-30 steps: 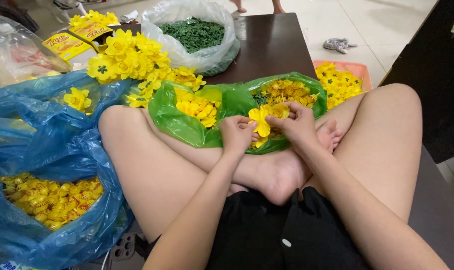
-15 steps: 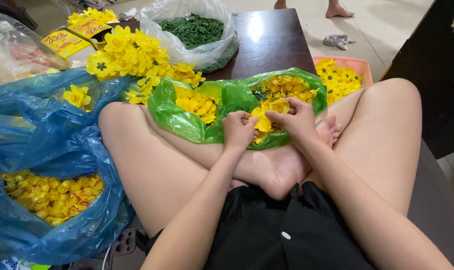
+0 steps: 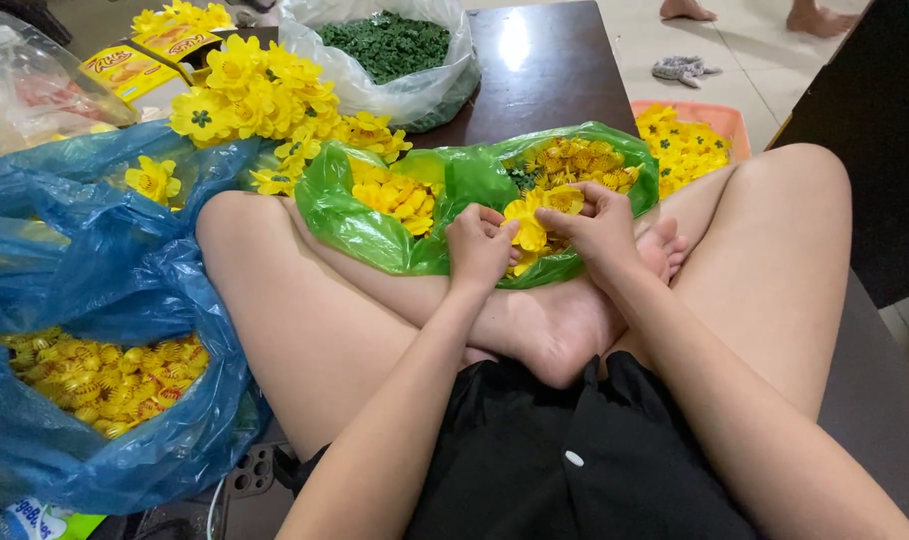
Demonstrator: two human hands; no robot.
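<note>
I sit cross-legged with a green plastic bag of yellow flower parts resting against my shins. My left hand and my right hand meet over the bag's front edge, both pinching one yellow artificial flower between them. The fingers of both hands curl around its petals. More yellow petals and small yellow centres fill the bag behind my hands.
A blue plastic bag with small yellow pieces lies at my left. Finished yellow flowers are piled behind it. A clear bag of green pieces sits on a dark table. An orange tray holds flowers. Another person's bare feet stand far back.
Both hands have stayed on the yellow flower over the green bag, with only small finger movement. The view has tilted slightly upward.
</note>
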